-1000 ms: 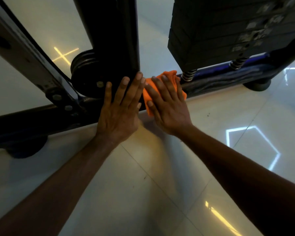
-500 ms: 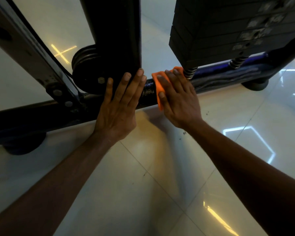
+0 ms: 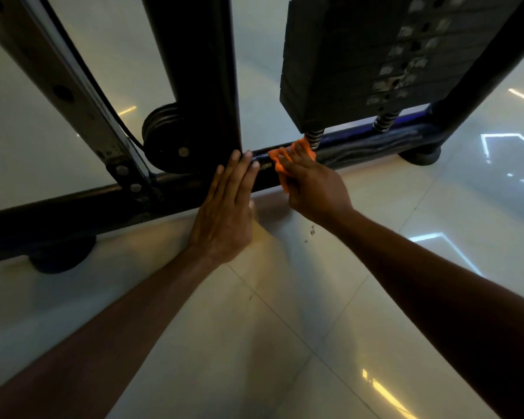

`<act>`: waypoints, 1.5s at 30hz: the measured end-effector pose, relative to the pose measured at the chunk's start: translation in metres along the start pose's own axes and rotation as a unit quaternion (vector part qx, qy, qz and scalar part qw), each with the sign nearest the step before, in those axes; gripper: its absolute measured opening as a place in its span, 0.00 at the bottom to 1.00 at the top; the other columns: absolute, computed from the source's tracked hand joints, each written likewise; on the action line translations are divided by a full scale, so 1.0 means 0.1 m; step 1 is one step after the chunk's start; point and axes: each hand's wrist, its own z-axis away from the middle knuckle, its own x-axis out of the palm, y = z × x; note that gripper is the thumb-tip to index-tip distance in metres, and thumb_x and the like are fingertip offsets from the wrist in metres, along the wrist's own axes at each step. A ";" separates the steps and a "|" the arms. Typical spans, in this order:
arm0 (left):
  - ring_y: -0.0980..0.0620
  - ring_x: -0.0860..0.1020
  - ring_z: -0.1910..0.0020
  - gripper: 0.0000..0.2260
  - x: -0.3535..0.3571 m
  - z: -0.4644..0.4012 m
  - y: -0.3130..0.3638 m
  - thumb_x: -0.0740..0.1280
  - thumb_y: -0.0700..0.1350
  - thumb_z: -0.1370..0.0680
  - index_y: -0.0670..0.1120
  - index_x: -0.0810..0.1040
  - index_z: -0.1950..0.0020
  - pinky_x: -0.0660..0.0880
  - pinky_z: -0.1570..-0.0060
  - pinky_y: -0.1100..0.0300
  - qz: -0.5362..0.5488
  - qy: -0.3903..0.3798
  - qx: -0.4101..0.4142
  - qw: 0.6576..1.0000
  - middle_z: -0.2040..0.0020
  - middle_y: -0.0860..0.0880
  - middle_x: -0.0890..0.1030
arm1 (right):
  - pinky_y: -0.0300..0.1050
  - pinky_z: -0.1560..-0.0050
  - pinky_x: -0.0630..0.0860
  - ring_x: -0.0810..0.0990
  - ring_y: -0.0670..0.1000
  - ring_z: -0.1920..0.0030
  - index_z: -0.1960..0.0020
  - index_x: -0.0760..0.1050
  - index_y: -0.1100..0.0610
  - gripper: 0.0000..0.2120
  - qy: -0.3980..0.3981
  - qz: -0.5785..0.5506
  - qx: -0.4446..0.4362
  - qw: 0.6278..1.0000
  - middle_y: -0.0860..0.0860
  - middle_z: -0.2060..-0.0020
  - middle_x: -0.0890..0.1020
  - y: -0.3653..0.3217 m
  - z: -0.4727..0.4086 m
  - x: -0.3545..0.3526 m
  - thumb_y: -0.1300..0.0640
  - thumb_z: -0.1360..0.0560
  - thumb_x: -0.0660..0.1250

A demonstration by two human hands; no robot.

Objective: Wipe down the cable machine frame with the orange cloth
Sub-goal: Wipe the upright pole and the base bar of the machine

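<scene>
Though tight, cloth [image 3: 280, 160] (R hand [image 3: 313, 189]) on bar [image 3: 375, 146]

Glossy pale tile floor [image 3: 285, 343] is filling the view, thin grout lines [image 3: 300, 334] running diagonally across it. Ceiling lights are reflecting off the tiles: a warm yellow streak [image 3: 387, 394] low right, white angular outlines [image 3: 508, 143] at the right edge, another white corner shape [image 3: 442, 237] below them, a small yellow glint [image 3: 127, 110] far left. Dark specks [image 3: 310, 231] are sitting on one tile. Light is looking dim and greenish overall, soft shadows lying across the near tiles.
</scene>
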 end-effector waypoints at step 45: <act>0.44 0.66 0.19 0.25 0.98 -1.09 0.51 0.55 0.56 0.12 0.45 0.65 0.18 0.57 0.19 0.43 -0.032 -0.003 -0.076 0.997 0.21 0.44 0.70 | 0.78 0.18 0.44 0.41 0.58 0.12 0.11 0.50 0.51 0.32 0.085 0.032 0.118 0.989 0.54 0.11 0.48 1.20 0.03 0.28 0.40 0.11 0.49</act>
